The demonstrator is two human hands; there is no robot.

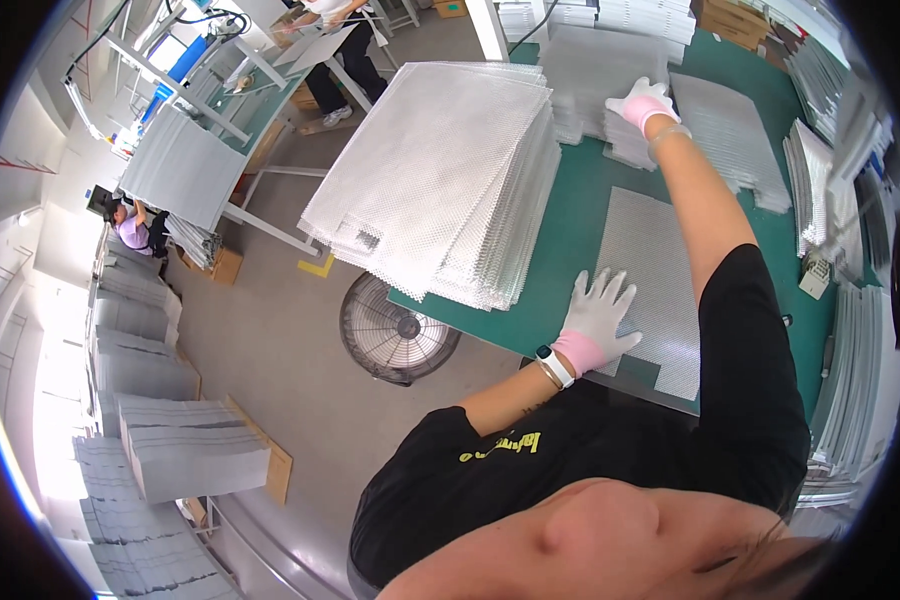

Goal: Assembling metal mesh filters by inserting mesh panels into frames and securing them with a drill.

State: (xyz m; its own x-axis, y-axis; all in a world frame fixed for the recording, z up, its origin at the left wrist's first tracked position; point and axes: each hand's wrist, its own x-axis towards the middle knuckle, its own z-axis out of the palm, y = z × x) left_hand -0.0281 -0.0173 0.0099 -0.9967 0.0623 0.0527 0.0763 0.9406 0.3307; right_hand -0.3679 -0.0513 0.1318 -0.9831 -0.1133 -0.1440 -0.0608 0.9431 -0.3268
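Observation:
A single grey mesh sheet [650, 270] with a small rectangular cutout lies flat on the green tabletop in front of me. My left hand [597, 318], in a white glove with a pink cuff, rests on its left edge with fingers spread. My right hand [642, 103], gloved the same way, reaches far across the table. Its fingers are apart at the right edge of a stack of mesh sheets [592, 75], and I see nothing held in it. Right of that hand lies another low stack of mesh sheets [727, 130].
A tall stack of mesh sheets [430, 170] covers the table's left corner. On the floor beyond it stands a round fan [400, 325]. Panels [820, 190] line the right side. Two people [135, 228] are farther off at left, near another bench [185, 165]. Grey panel stacks [190, 445] stand at lower left.

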